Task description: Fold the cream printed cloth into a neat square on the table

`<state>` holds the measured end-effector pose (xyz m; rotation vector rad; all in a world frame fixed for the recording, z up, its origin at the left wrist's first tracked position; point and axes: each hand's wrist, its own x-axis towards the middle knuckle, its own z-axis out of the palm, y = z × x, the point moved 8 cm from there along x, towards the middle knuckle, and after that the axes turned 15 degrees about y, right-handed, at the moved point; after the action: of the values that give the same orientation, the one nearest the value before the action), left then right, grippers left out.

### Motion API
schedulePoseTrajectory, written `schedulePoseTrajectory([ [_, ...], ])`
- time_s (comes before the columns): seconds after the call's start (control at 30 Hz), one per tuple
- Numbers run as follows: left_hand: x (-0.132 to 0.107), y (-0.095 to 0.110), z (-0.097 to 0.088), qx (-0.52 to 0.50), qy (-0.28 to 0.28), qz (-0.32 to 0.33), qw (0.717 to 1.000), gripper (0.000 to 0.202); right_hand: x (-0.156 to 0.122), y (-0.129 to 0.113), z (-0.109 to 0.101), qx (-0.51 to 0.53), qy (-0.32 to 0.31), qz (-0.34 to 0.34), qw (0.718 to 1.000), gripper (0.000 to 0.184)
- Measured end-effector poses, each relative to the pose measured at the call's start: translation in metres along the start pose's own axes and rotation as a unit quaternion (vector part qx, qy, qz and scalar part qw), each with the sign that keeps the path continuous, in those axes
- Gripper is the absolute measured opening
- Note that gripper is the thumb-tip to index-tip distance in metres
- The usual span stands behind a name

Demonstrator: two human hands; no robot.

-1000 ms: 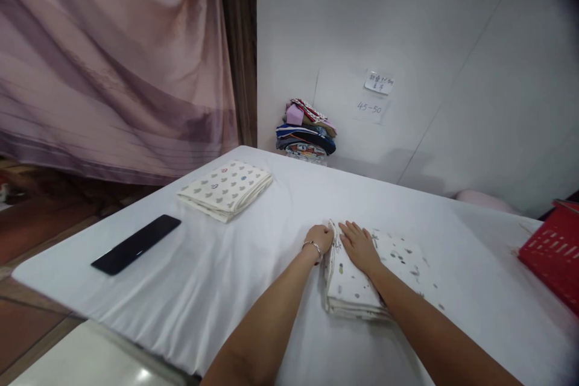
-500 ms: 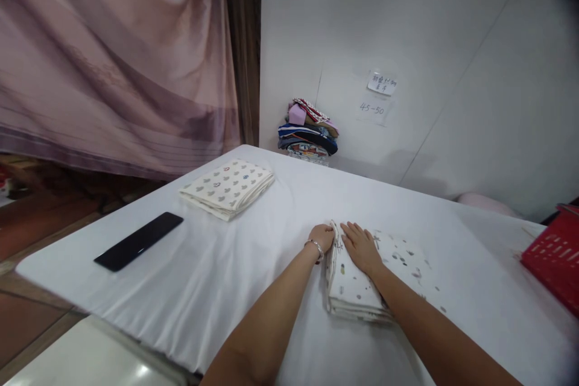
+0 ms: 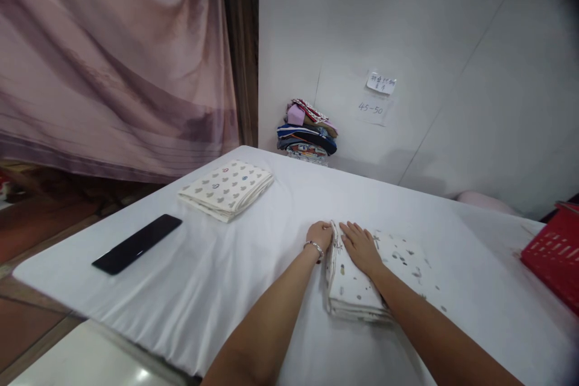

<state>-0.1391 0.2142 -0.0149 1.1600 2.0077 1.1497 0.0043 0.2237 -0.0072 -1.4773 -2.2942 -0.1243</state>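
Note:
A white cloth with small grey prints (image 3: 350,286) lies in folded layers on the table, and a thinner part of it stretches to the right. My left hand (image 3: 319,234), with a bracelet at the wrist, is closed at the far left corner of the folded cloth, its fingertips partly hidden against the edge. My right hand (image 3: 362,248) rests flat on top of the cloth, fingers stretched out. Farther back on the left sits another folded cloth (image 3: 228,188), cream with grey shapes; neither hand touches it.
The white-covered table (image 3: 217,271) carries a black flat slab (image 3: 138,244) at the left. A stack of folded fabrics (image 3: 307,129) stands by the wall beyond the far edge. A red basket (image 3: 554,253) is at the right edge. A pink curtain (image 3: 117,60) hangs at the left.
The view shifts very slightly. Both hands stay in the same place on the printed cloth, with no clear movement of it.

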Motion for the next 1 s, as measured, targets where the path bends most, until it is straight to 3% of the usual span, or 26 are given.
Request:
schedulePoseTrajectory([
  [0.2,-0.004,0.000,0.001,0.008,-0.015,-0.016,1.000,0.019,-0.001,-0.002,-0.002,0.010,0.006,-0.005,1.000,0.045],
  [0.47,-0.003,-0.015,0.021,-0.086,-0.101,-0.117,0.984,0.025,-0.001,-0.008,-0.009,0.007,0.025,-0.030,0.999,0.042],
  [0.67,-0.009,-0.010,0.033,-0.229,-0.186,-0.190,0.936,0.032,-0.001,-0.008,-0.006,0.000,0.031,-0.052,0.998,0.042],
  [1.0,-0.016,0.006,0.032,-0.377,-0.266,-0.226,0.858,0.031,-0.001,-0.011,-0.006,-0.013,0.024,-0.064,0.998,0.043],
])
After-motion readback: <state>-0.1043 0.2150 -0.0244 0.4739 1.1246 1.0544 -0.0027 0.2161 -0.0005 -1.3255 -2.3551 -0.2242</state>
